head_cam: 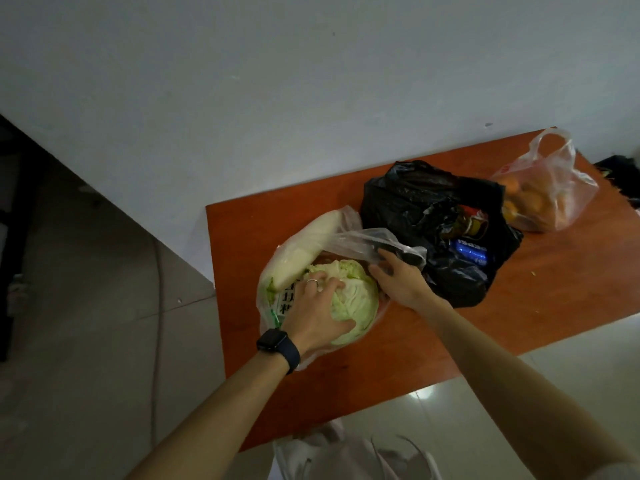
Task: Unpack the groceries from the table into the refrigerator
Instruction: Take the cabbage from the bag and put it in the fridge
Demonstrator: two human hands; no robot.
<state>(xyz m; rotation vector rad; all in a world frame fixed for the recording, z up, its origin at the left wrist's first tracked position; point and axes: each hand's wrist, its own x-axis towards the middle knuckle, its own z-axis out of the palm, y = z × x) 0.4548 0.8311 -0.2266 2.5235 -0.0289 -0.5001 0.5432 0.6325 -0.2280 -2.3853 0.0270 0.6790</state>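
Note:
A pale green cabbage (356, 303) lies in a clear plastic bag (349, 239) on the red-brown table (519, 306), beside a long white radish (311, 244). My left hand (317, 313) grips the cabbage from above, fingers spread and curled round it. My right hand (398, 277) pinches the bag's edge and holds it open at the cabbage's right side.
A black bag (408, 199) with a jar (474, 225) and a blue can (471, 252) stands right behind my right hand. Farther right sits a clear bag of oranges (543, 199). A white wall runs behind the table; tiled floor lies to the left.

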